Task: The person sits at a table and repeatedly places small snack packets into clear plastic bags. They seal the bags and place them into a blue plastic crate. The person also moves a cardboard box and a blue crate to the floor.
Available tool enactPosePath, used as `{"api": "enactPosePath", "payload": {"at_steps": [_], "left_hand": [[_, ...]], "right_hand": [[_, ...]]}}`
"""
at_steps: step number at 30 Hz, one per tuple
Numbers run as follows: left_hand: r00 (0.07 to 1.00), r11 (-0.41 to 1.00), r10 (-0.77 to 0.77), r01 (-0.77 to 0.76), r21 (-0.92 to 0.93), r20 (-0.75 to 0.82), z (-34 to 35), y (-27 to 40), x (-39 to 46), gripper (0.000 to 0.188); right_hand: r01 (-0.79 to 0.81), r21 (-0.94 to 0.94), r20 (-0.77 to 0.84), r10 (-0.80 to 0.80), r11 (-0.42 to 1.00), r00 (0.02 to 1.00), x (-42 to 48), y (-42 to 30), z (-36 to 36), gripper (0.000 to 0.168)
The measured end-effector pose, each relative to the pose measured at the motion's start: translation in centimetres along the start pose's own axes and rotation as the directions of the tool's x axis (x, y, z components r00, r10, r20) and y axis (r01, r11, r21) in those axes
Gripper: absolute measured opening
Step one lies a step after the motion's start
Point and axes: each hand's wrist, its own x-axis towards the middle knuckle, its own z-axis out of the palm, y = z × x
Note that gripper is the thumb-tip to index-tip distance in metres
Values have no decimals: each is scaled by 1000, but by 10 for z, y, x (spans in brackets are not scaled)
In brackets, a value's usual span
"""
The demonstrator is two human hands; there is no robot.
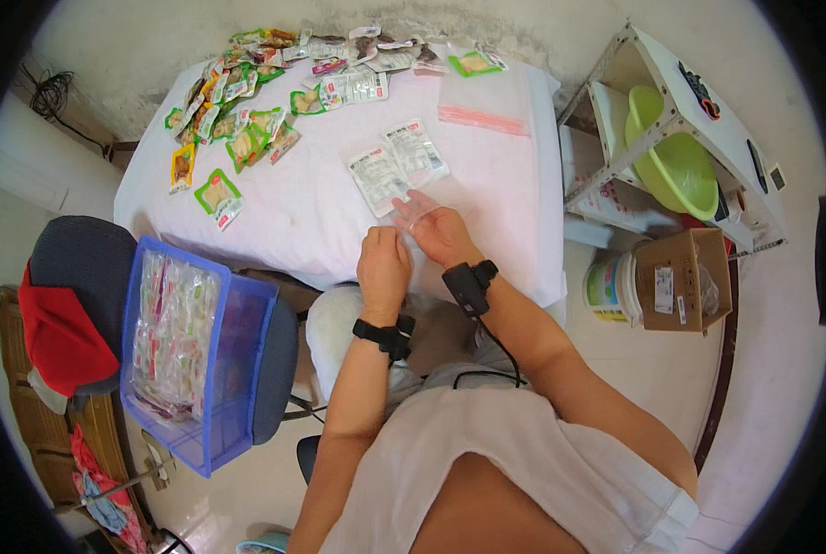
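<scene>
My left hand (384,264) is at the near part of the white-covered table (302,201), its fingers bent in at the edge of a clear plastic bag (447,194). My right hand (437,228) lies palm up beside it, fingers spread and seemingly under or inside the thin film. Just beyond the fingertips, two sealed food packets with printed white backs lie side by side, the left one (377,179) and the right one (416,152). How far the bag reaches around them is hard to tell.
Colourful snack packets (226,104) are heaped at the back left. Red-edged zip bags (486,104) lie at the back right, a green packet (475,64) on them. A blue crate (243,374) of bagged packets stands left. A metal shelf (620,163) with a green basin (676,166) stands right.
</scene>
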Motion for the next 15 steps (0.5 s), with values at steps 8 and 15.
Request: {"api": "enactPosePath", "payload": {"at_steps": [8,15], "left_hand": [[1000,998,-4,4,-55,-13,-1,2,1,10],[1000,998,16,-17,-64,-18,0,-1,1,10]], "right_hand": [[-31,229,-34,40,973,999,15,1,16,47],[128,-293,79,-109,948,991,23,11,5,51]]}}
